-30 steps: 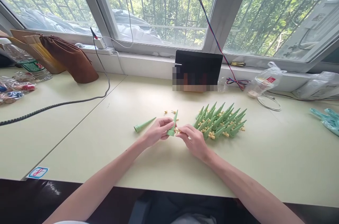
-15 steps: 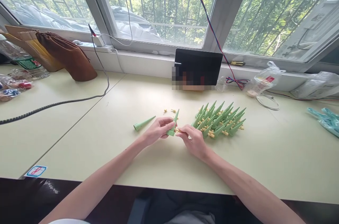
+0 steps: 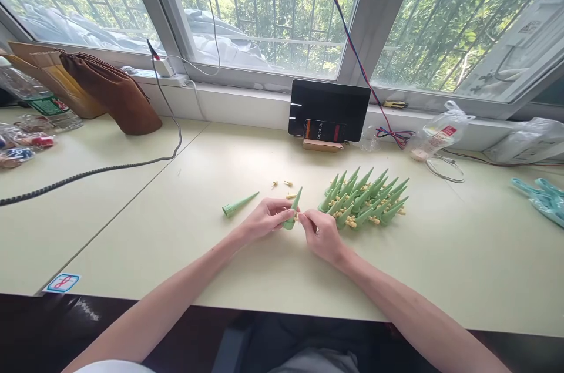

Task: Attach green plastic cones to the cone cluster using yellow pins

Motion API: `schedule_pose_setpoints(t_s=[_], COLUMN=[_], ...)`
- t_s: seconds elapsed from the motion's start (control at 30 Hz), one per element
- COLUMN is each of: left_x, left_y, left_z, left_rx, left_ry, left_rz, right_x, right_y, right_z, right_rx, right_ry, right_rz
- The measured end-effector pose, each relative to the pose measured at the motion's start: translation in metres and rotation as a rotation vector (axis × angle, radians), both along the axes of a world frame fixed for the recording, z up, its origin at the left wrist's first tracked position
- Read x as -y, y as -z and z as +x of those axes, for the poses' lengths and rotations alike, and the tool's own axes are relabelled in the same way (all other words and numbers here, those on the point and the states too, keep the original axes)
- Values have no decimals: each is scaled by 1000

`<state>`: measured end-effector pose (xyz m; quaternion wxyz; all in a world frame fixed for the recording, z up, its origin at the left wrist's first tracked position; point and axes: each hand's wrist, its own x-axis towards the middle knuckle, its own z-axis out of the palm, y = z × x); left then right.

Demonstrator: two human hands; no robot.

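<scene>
My left hand (image 3: 267,217) grips a green plastic cone (image 3: 295,204), its pointed tip up and its wide base down. Against the side of that base, my right hand (image 3: 322,232) pinches a small yellow part, mostly covered by the fingertips. Just beyond the hands lie a few small yellow pieces (image 3: 288,184). Left of my left hand, a single green cone (image 3: 240,204) rests on its side. To the right stands a dense cluster of green cones (image 3: 365,200) with yellow pieces attached to them.
Behind the hands, a dark tablet (image 3: 330,103) leans by the window, a phone (image 3: 325,131) in front of it. A black cable (image 3: 88,176) crosses the left side near a brown pouch (image 3: 117,94). Plastic bags (image 3: 440,132) and a teal item (image 3: 540,200) lie right.
The held cone has shifted slightly right and stands more upright. My right fingers have closed in around the yellow part at its base.
</scene>
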<state>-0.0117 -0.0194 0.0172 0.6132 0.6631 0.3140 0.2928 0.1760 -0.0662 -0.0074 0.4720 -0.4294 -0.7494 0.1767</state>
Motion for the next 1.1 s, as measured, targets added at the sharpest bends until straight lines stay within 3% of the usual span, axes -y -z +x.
schedule_pose_setpoints(t_s=[0.37, 0.67, 0.9, 1.1], left_x=[3, 3, -4, -5], left_y=[-9, -8, -1, -8], left_z=[5, 4, 2, -1], left_rx=[-40, -82, -45, -43], left_ry=[-139, -96, -120, -98], left_rz=[238, 225, 229, 144], right_x=[-2, -4, -2, -2], right_y=[-1, -2, -4, -5], right_z=[-3, -4, -3, -3], right_rx=[-108, -154, -128, -114], right_ry=[55, 114, 30, 26], right_rz=[-204, -223, -254, -265])
